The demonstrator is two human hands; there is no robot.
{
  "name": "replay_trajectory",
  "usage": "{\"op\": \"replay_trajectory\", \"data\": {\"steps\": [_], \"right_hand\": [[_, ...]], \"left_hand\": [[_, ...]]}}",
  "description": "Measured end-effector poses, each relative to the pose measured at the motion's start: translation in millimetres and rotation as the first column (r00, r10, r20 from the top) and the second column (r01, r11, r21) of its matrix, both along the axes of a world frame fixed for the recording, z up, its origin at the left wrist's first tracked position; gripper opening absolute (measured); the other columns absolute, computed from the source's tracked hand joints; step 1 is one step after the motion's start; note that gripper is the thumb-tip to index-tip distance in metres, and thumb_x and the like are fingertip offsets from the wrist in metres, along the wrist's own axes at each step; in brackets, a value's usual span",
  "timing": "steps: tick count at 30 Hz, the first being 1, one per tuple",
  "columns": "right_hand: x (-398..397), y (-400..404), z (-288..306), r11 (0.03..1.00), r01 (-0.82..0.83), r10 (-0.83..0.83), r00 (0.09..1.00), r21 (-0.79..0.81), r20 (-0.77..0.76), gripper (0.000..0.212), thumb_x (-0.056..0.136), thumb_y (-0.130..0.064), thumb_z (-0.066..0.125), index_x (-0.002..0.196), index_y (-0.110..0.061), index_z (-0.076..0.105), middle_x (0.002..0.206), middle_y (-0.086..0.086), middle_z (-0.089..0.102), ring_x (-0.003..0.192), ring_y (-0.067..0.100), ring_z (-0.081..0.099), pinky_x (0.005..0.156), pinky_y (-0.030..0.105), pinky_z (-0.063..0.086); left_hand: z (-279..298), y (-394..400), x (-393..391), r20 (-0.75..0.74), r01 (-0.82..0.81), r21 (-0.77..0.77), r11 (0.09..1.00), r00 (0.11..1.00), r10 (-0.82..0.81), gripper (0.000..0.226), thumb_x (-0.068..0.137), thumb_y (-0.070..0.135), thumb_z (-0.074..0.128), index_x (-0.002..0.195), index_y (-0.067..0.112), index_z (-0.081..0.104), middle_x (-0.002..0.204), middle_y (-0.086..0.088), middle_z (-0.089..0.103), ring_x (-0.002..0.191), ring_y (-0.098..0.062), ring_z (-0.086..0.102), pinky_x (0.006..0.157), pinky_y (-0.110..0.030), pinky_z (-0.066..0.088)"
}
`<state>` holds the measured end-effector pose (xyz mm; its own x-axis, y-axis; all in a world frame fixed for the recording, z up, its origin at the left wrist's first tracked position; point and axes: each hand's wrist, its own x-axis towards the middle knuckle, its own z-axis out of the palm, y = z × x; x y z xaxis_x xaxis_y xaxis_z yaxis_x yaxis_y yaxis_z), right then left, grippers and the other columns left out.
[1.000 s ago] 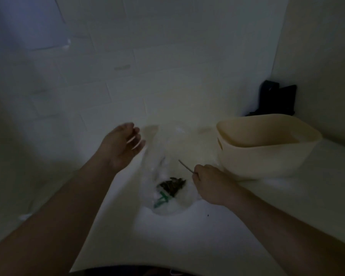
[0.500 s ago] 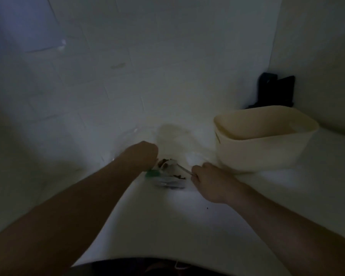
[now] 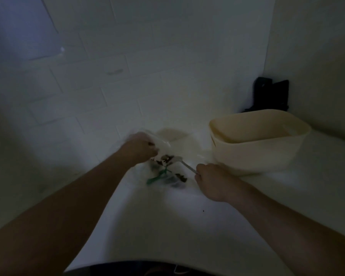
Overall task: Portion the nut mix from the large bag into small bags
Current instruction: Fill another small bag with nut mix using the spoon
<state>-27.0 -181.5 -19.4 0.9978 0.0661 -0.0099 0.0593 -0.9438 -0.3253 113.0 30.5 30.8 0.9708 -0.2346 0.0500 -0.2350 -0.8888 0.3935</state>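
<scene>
A white counter [image 3: 167, 226] ran under a tiled wall [image 3: 108, 76], and everything was dim. The largest thing on the counter was a cream plastic tub [image 3: 255, 140], standing to the right near the corner; its inside looked bare as far as the low light allowed, with only the pale floor of it showing. Behind the tub, against the wall, stood a dark object [image 3: 271, 95] whose nature could not be told.

Left of the tub, between the two hands, lay a clear plastic bag [image 3: 167, 172], crumpled and partly lifted off the counter. It was see-through with some green print [image 3: 157, 176] low on its front. Inside it sat dark lumps of nut mix [image 3: 167, 159], some up near the mouth and a second small clump lower right by the bag's bottom. The plastic was blurred, so its edges were hard to trace.

The left hand [image 3: 139, 147] was curled over the upper left edge of the bag, gripping the plastic in a closed fist. The right hand [image 3: 211, 180], just right of the bag and in front of the tub, pinched the handle of a thin spoon [image 3: 184, 164], whose bowl reached into the bag among the upper nuts.

A tiny dark speck [image 3: 203, 211] lay on the counter below the right wrist.
</scene>
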Motion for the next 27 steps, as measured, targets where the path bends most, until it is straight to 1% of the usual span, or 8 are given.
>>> {"op": "replay_trajectory", "data": {"steps": [3,8,13,17,19,23,25,27], "right_hand": [[3,-3,2,0.997,-0.035,0.032,0.999,-0.074,-0.043,0.015,0.11,-0.02,0.037,0.097,-0.016,0.044,0.109,0.013,0.063,0.066,0.012,0.042,0.052,0.027,0.025],[2,-1,11,0.985,-0.054,0.052,0.998,-0.166,-0.017,0.021,0.107,-0.02,0.041,0.086,-0.02,0.041,0.091,0.004,0.054,0.077,0.019,0.051,0.055,0.027,0.028],[-2,3,27,0.998,-0.023,0.023,1.0,-0.054,0.012,0.025,0.108,-0.027,0.04,0.091,-0.016,0.053,0.091,0.005,0.059,0.075,0.022,0.055,0.058,0.032,0.039],[-5,6,36,0.999,0.006,-0.002,0.997,-0.047,0.074,0.027,0.11,-0.021,0.037,0.107,-0.008,0.06,0.104,0.007,0.064,0.088,0.025,0.061,0.068,0.033,0.043],[-4,6,34,0.998,0.004,0.0,0.998,-0.055,0.057,0.027,0.11,-0.018,0.037,0.108,-0.006,0.061,0.107,0.008,0.065,0.09,0.026,0.062,0.067,0.032,0.041],[-3,6,24,0.996,0.037,-0.036,0.999,-0.085,0.015,0.025,0.11,-0.018,0.036,0.106,-0.009,0.059,0.111,0.011,0.065,0.094,0.028,0.063,0.071,0.032,0.043],[-5,6,24,0.994,0.025,-0.027,1.0,-0.108,-0.015,0.022,0.111,-0.018,0.034,0.1,-0.013,0.053,0.117,0.012,0.062,0.103,0.03,0.063,0.077,0.033,0.044],[-7,5,21,0.996,0.007,-0.012,0.998,-0.093,-0.055,0.02,0.112,-0.019,0.034,0.098,-0.015,0.049,0.12,0.011,0.06,0.107,0.03,0.062,0.08,0.033,0.044]], "left_hand": [[12,-1,-4,-0.044,-0.011,-0.086,0.996,0.999,0.007,0.024,0.095,0.034,0.075,0.112,0.017,0.072,0.106,-0.006,0.07,0.099,-0.023,0.068,0.094,-0.04,0.059],[8,-8,-15,0.113,0.006,0.262,0.965,0.993,-0.036,0.04,0.11,0.037,0.043,0.111,0.008,0.071,0.105,-0.011,0.071,0.093,-0.026,0.065,0.077,-0.034,0.046],[-2,-8,-23,0.276,-0.025,0.383,0.924,0.957,-0.088,0.034,0.11,0.038,0.045,0.124,0.011,0.061,0.111,-0.014,0.07,0.099,-0.032,0.068,0.075,-0.036,0.05],[-5,-9,-18,0.041,-0.013,0.031,0.999,0.999,0.012,0.025,0.098,0.024,0.069,0.119,0.011,0.064,0.107,-0.013,0.071,0.092,-0.029,0.071,0.079,-0.042,0.063],[-7,-6,-16,-0.102,-0.008,-0.101,0.995,0.995,-0.002,0.049,0.087,0.014,0.081,0.132,0.014,0.061,0.115,-0.011,0.069,0.1,-0.027,0.07,0.088,-0.043,0.062],[-20,-4,-21,-0.226,0.012,-0.05,0.999,0.974,-0.023,0.078,0.079,0.011,0.088,0.148,0.018,0.052,0.138,-0.011,0.059,0.122,-0.029,0.059,0.105,-0.042,0.054],[-29,-6,-22,-0.22,0.02,0.02,1.0,0.975,-0.015,0.07,0.083,0.014,0.084,0.147,0.014,0.055,0.144,-0.011,0.057,0.127,-0.03,0.057,0.107,-0.041,0.052],[-35,-7,-24,-0.176,0.04,0.123,0.992,0.984,-0.017,0.042,0.091,0.025,0.076,0.129,0.008,0.068,0.132,-0.013,0.066,0.117,-0.029,0.063,0.097,-0.036,0.055]]}}
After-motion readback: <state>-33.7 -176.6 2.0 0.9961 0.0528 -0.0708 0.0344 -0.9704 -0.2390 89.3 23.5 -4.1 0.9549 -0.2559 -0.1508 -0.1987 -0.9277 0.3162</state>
